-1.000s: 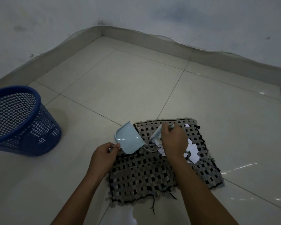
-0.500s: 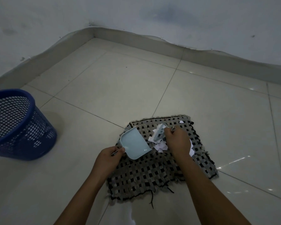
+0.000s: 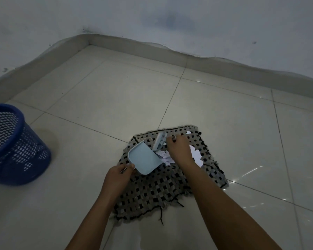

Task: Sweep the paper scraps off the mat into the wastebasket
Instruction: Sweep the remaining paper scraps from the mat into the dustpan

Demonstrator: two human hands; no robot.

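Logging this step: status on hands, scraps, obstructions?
Left hand holds dustpan; right hand holds brush. Scraps on mat. Wastebasket unobstructed.

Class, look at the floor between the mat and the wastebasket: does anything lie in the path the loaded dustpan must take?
Nothing visible does. Only bare floor tile lies between the mat and the wastebasket, left of the dustpan.

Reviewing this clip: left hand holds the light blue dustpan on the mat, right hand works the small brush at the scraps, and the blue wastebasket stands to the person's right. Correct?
Not quite. The head view shows the blue wastebasket on the person's left, not right. The rest holds: left hand holds the dustpan on the mat, right hand works the brush at the scraps.
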